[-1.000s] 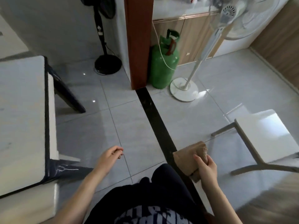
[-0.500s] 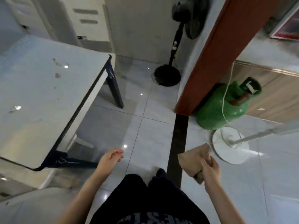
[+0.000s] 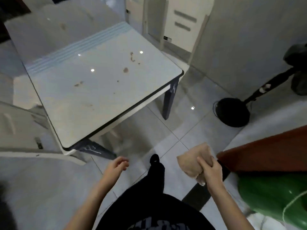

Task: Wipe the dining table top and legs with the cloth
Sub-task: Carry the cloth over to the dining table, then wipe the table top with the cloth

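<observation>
Swinging round and bringing the stained dining table (image 3: 106, 97) fully into view; gripping the bunched cloth (image 3: 191, 160) in the right hand (image 3: 211, 171), apart from the table; keeping the left hand (image 3: 116, 165) loose, empty; nearing the first wipe

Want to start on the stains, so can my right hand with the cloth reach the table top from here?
Probably yes, with a lean: the right hand grips the cloth over open floor, and nothing stands between it and the table top.

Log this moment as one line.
right hand: grips cloth | left hand: empty, loosely curled | table top: stained, cloth not touching
</observation>
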